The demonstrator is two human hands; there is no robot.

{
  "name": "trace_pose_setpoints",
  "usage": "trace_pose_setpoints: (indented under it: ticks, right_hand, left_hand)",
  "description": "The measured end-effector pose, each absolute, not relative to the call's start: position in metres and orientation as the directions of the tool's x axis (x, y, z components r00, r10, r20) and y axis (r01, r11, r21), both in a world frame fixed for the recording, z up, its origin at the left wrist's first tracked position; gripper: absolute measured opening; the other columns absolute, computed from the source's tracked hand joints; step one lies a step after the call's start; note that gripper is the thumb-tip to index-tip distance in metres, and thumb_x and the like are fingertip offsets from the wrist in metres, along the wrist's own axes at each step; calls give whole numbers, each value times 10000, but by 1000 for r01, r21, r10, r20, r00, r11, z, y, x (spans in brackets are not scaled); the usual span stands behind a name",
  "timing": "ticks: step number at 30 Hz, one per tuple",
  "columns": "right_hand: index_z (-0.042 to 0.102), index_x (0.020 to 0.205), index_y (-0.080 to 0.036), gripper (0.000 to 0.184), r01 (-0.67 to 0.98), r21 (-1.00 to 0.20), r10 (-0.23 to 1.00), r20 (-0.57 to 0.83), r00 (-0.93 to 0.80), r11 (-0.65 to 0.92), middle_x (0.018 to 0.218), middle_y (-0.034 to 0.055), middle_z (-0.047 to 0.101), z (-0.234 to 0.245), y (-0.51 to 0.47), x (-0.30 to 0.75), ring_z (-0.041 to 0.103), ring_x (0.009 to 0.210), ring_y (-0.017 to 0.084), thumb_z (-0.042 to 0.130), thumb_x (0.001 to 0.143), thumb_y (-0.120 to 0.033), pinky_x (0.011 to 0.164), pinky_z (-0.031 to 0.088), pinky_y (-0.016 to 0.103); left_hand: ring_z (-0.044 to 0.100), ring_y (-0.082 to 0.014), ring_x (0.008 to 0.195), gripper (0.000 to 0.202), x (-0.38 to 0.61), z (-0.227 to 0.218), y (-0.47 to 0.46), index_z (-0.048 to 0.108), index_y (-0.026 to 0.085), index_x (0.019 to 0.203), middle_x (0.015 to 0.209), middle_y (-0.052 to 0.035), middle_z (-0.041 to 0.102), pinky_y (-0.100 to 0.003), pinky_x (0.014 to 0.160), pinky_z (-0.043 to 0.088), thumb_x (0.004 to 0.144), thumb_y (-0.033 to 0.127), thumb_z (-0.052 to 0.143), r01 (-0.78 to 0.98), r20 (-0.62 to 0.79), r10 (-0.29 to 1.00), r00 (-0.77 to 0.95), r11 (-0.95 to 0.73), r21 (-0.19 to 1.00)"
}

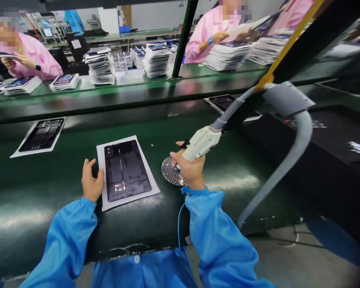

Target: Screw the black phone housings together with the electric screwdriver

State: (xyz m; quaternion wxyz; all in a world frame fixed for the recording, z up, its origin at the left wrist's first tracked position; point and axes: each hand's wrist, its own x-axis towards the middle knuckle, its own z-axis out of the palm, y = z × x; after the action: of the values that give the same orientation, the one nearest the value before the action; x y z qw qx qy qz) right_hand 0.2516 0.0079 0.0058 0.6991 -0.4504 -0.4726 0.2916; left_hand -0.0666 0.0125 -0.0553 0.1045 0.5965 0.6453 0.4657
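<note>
A dark tablet back panel [125,170] lies on a white sheet [104,202] on the green conveyor belt [48,188] in front of me. My left hand [91,185] rests at the sheet's left edge, fingers spread, touching it. My right hand [189,170] grips a cream electric screwdriver [201,142] hung from a grey hose and cable [291,160]. Its tip is down over a round perforated metal screw tray [171,173] just right of the sheet.
Another panel on a sheet [41,135] lies further left on the belt, and one more [221,102] to the far right. Across the belt, two people in pink [33,54] [211,28] handle stacks of boxed items [100,66]. A black fixture [333,136] stands at right.
</note>
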Motion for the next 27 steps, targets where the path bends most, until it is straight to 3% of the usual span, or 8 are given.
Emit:
trace_pose_setpoints:
  ticks: [3, 6, 10, 12, 14, 17, 23, 27]
  right_hand:
    - [596, 952, -169, 269, 48, -911, 844, 398, 358, 409, 456, -69, 540, 3, 10, 248, 499, 390, 138, 701, 713, -233, 536, 470, 304]
    - [584, 926, -175, 249, 64, -916, 851, 392, 349, 396, 460, -69, 541, 0, 11, 247, 509, 400, 144, 696, 713, -240, 570, 484, 325]
    - [582, 915, -183, 242, 74, -922, 856, 380, 350, 379, 459, -66, 541, -3, 13, 248, 500, 392, 144, 697, 709, -242, 552, 481, 326]
    - [586, 929, -187, 259, 68, -924, 857, 374, 354, 376, 462, -63, 543, -5, 14, 248, 501, 396, 147, 703, 703, -236, 539, 476, 324]
    - [591, 953, -188, 285, 56, -927, 859, 366, 358, 372, 475, -57, 554, -8, 16, 248, 512, 409, 153, 710, 697, -227, 530, 470, 323]
    - [597, 961, -187, 291, 55, -928, 861, 362, 357, 368, 496, -48, 570, -10, 16, 248, 519, 419, 155, 713, 696, -219, 533, 473, 325]
    - [589, 911, -193, 238, 78, -930, 864, 364, 347, 360, 480, -53, 557, -9, 14, 248, 514, 414, 150, 706, 708, -235, 536, 489, 326]
    - [590, 900, -192, 214, 112, -931, 868, 364, 338, 347, 475, -51, 552, -8, 15, 248, 528, 430, 154, 692, 719, -245, 543, 497, 325]
  left_hand:
    - [224, -269, 1458, 534, -44, -64, 15, 467, 171, 1360, 1569, -148, 239, -443, 1196, 250, 834, 178, 562, 626, 414, 882, -225, -194, 755]
    - [236, -240, 1456, 524, -26, -62, 6, 456, 195, 1372, 1576, -108, 241, -410, 1207, 243, 854, 166, 526, 603, 425, 899, -108, -281, 747]
    - [488, -234, 1308, 328, -26, -42, -4, 606, 180, 1197, 1367, -105, 552, -407, 1121, 398, 882, 257, 553, 671, 482, 876, 11, -364, 646]
    - [629, -223, 1111, 195, -33, -30, -6, 684, 185, 1004, 1126, -74, 693, -378, 999, 498, 879, 292, 581, 728, 535, 842, 77, -414, 546]
    - [686, -193, 898, 161, -40, -20, -7, 707, 193, 889, 932, -40, 730, -324, 852, 546, 882, 301, 588, 766, 553, 822, 137, -441, 467]
    - [682, -165, 748, 185, -47, -10, -11, 720, 194, 873, 839, -23, 729, -275, 723, 543, 888, 315, 580, 774, 497, 838, 225, -464, 432]
    - [672, -178, 786, 257, -44, -4, -19, 725, 198, 852, 845, -36, 717, -285, 723, 533, 902, 392, 564, 716, 306, 847, 434, -531, 453]
    - [661, -188, 808, 280, -41, -5, -20, 729, 199, 897, 891, -49, 700, -285, 707, 530, 881, 448, 602, 732, 198, 852, 485, -520, 441]
